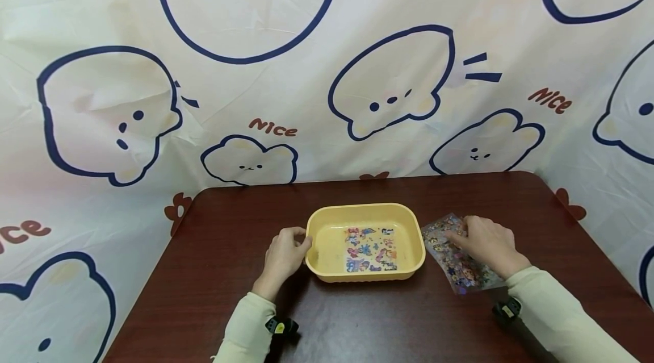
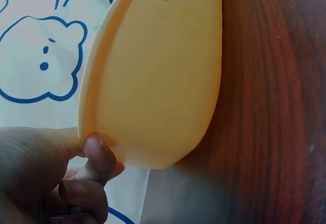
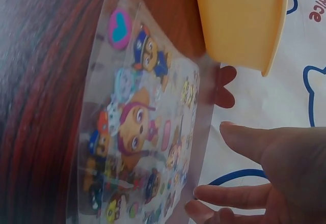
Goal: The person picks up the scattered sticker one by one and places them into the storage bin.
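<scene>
A shallow yellow plastic basin [image 1: 327, 278] stands on the table, with a sheet of colourful cartoon stickers [image 1: 370, 249] lying in its bottom. My left hand [image 1: 284, 252] pinches the basin's rim at its left end; the left wrist view shows the fingers [image 2: 99, 155] at the rim and outer wall. Right of the basin lie clear sticker sheets [image 1: 462, 266], overlapping, printed with cartoon puppies. Over their far right part is my right hand [image 1: 487, 243]. In the right wrist view its thumb [image 3: 239, 137] stands apart from the fingers, whose tips are right at the sheets' edge.
The dark brown wooden table [image 1: 214, 295] has rounded far corners. Behind it and along the sides hangs a white cloth [image 1: 306, 90] with blue cartoon outlines. A small black device [image 1: 281, 326] is strapped to each wrist.
</scene>
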A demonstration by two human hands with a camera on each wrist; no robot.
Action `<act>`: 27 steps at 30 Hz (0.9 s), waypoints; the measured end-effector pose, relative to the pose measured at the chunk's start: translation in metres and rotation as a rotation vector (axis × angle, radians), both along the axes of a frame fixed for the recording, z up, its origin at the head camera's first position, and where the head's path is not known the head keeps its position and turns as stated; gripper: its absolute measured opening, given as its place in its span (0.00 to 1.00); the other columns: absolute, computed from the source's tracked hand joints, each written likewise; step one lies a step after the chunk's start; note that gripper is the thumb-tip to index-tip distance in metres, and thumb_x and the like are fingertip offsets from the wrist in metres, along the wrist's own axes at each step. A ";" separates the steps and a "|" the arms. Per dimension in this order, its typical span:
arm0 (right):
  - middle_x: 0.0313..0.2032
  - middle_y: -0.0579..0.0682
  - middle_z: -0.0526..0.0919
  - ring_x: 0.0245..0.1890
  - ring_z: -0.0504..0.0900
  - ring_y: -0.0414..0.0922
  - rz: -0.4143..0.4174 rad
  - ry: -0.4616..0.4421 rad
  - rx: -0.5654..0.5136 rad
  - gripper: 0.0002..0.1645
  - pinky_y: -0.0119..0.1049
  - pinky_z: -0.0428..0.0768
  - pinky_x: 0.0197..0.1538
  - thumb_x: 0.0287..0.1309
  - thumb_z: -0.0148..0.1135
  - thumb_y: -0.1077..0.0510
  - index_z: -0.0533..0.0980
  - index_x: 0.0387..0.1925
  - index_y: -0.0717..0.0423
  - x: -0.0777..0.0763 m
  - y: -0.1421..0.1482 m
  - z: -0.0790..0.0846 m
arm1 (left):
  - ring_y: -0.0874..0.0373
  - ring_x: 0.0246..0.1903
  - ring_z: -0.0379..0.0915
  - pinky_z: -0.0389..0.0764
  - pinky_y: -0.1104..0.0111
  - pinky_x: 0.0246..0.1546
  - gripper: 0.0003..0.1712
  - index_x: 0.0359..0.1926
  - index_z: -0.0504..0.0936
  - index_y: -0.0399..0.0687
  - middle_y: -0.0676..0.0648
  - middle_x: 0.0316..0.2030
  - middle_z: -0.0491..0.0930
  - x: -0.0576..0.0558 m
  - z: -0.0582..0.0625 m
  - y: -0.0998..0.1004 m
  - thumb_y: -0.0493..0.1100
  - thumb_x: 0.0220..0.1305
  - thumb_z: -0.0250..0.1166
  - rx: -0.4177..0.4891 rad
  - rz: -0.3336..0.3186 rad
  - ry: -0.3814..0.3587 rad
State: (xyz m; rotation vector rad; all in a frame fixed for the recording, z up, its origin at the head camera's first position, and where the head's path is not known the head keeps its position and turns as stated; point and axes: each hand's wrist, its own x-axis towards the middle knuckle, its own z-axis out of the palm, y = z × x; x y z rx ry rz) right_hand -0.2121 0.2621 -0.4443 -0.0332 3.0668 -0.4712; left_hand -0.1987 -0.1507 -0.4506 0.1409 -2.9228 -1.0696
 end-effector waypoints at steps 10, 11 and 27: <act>0.19 0.49 0.71 0.19 0.70 0.45 -0.013 -0.059 0.054 0.30 0.40 0.63 0.23 0.60 0.64 0.34 0.74 0.29 0.59 -0.003 0.010 -0.003 | 0.64 0.18 0.76 0.75 0.62 0.33 0.17 0.52 0.86 0.47 0.56 0.17 0.82 -0.001 0.001 0.000 0.49 0.67 0.64 -0.010 0.000 -0.004; 0.20 0.50 0.73 0.20 0.71 0.46 -0.015 -0.076 0.062 0.32 0.41 0.64 0.24 0.60 0.65 0.34 0.75 0.32 0.61 -0.003 0.011 -0.004 | 0.64 0.18 0.76 0.75 0.62 0.33 0.17 0.52 0.86 0.47 0.56 0.17 0.82 -0.001 0.001 0.000 0.49 0.67 0.63 -0.010 0.000 -0.005; 0.22 0.52 0.74 0.23 0.71 0.48 -0.038 -0.148 0.068 0.35 0.44 0.65 0.28 0.50 0.73 0.35 0.76 0.36 0.64 -0.004 0.021 -0.004 | 0.64 0.19 0.76 0.75 0.62 0.33 0.17 0.51 0.86 0.47 0.57 0.17 0.82 0.001 0.001 -0.001 0.49 0.67 0.63 -0.011 -0.001 -0.004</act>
